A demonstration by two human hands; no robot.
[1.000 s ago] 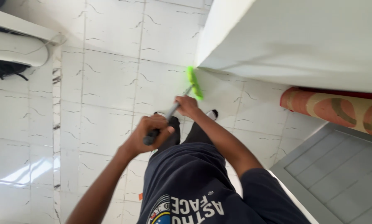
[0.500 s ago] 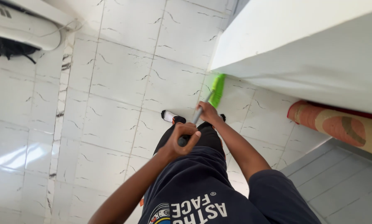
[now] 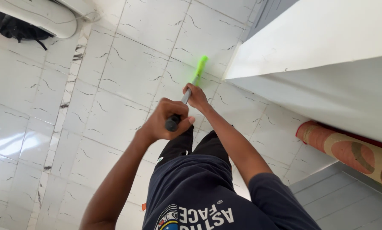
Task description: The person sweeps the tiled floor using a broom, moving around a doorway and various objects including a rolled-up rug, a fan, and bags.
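the green broom head [image 3: 200, 67] is now out on the open tiled floor [image 3: 114, 85], away from the white wall corner [image 3: 242, 68] where it was, with left hand [image 3: 165, 121] and right hand [image 3: 195, 96] both clenched on the handle [image 3: 185, 99], so the sweeping stroke moves outward.

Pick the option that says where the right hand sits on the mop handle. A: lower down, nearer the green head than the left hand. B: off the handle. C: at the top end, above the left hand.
A: the right hand grips the mop handle lower down, toward the green head, while the left hand wraps the top end.
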